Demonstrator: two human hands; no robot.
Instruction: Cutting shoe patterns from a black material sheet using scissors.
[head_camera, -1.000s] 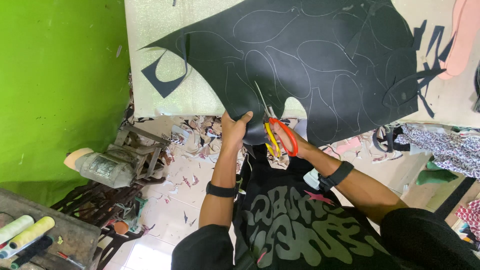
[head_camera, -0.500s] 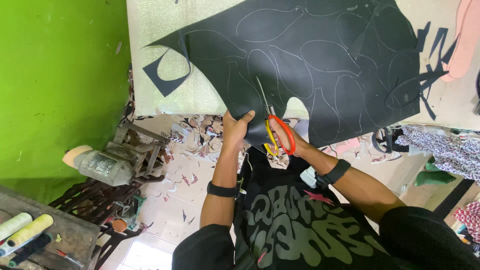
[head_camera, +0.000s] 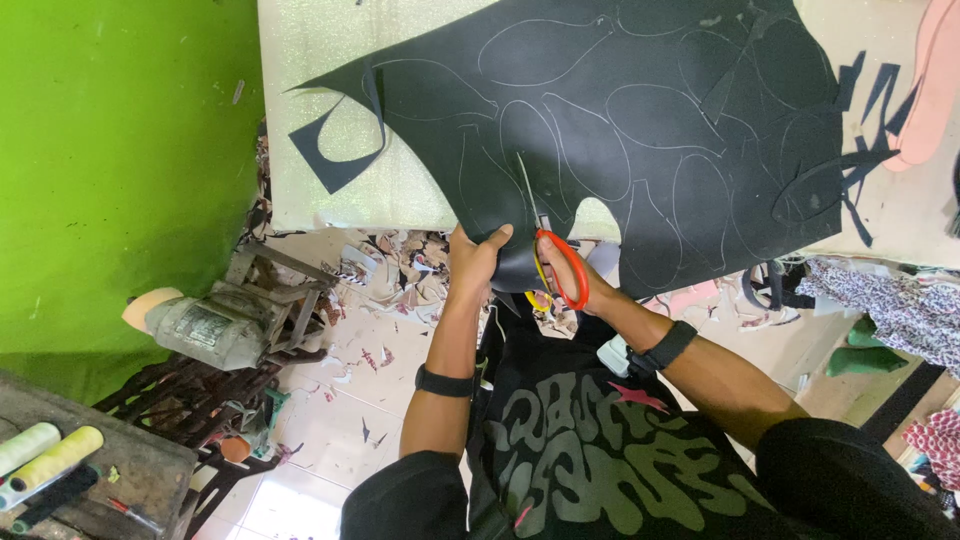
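Your left hand (head_camera: 478, 262) pinches the near edge of the black sheet (head_camera: 640, 140), thumb on top, keeping it taut where it overhangs the desk (head_camera: 330, 215) so the blades can bite. Your right hand (head_camera: 572, 280) is closed through the orange-handled scissors (head_camera: 548, 250), their tips along a traced outline (one of many leaf-like shapes). Open room lies below the overhang; offcut strips (head_camera: 860, 150) crowd the sheet's right edge.

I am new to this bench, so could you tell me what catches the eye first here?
A big black sheet marked with pale outlines covers the table at top. At its near edge the right hand works orange scissors while the left hand grips the sheet. A bright green wall fills the left.
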